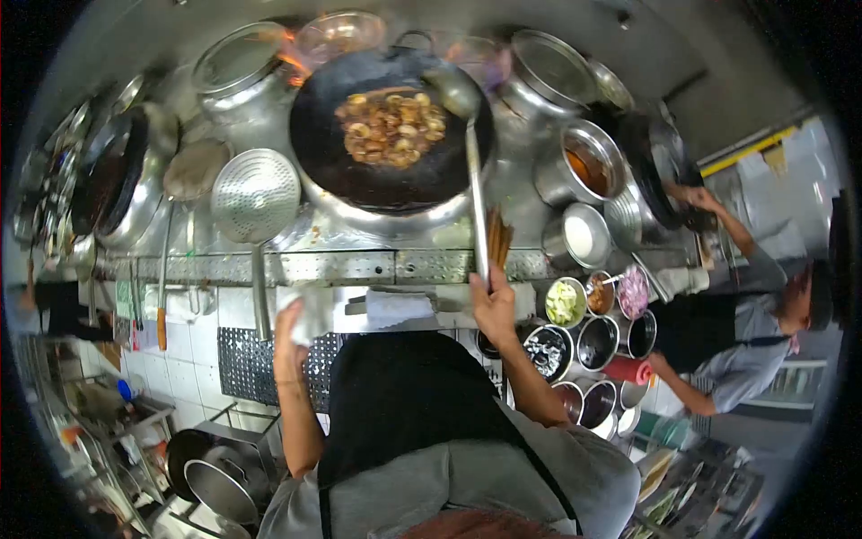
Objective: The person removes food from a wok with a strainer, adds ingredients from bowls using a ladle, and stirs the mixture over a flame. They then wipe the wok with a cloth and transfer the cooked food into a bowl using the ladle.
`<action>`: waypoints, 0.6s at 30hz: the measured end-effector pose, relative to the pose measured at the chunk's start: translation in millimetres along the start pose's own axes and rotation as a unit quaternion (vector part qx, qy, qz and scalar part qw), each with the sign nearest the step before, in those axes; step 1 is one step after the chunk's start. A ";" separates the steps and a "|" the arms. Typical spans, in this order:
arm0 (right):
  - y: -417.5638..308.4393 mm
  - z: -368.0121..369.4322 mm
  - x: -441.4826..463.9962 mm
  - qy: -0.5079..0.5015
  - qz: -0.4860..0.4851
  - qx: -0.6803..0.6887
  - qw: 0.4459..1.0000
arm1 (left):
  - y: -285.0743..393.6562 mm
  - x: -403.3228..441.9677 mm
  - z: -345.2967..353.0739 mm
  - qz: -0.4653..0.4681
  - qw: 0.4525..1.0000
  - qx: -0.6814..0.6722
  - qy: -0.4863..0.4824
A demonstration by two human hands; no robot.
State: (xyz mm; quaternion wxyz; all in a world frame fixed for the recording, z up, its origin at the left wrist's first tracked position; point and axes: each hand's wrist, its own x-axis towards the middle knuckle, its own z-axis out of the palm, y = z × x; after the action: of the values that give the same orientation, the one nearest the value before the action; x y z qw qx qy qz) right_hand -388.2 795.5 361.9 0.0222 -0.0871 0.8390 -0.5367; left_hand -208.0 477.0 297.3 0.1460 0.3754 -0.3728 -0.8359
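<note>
My right hand (493,307) is closed around the long handle of a ladle (479,193), whose bowl lies inside the black wok (328,184) at its upper right. Browned, sauced pieces that look like sliced mushrooms (393,128) sit in the middle of the wok. At the counter's front edge, my left hand (288,341) grips a white cloth (312,314), apart from the wok. Left of the wok rests a perforated skimmer (256,196), its handle pointing down towards my left hand. A bamboo brush (498,238) stands just behind my right hand.
Orange flames (294,67) show at the wok's upper left. Steel pots (588,162) and several containers of chopped ingredients (564,303) stand on the right. A co-worker (763,332) is at the far right, one hand on a red bottle (628,370). Another wok (117,171) sits left.
</note>
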 end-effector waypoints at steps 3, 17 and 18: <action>-18.0 -52.1 8.7 0.112 -0.072 -0.091 0.987 | 26.5 -19.9 24.0 -0.030 0.960 -0.216 -0.177; -32.3 -279.2 121.7 -0.029 0.296 0.086 0.951 | 35.9 -31.6 123.8 -0.043 0.988 -0.028 -0.146; -29.6 -274.0 112.9 -0.059 0.272 -0.001 0.960 | 38.3 -22.6 125.2 -0.053 0.988 -0.035 -0.138</action>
State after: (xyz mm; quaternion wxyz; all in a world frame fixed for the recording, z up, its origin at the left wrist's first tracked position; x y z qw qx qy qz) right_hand -531.5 1009.9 510.9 0.2172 0.1131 0.8285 -0.5036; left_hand -286.3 527.2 392.2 0.0613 0.2708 -0.3398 -0.8986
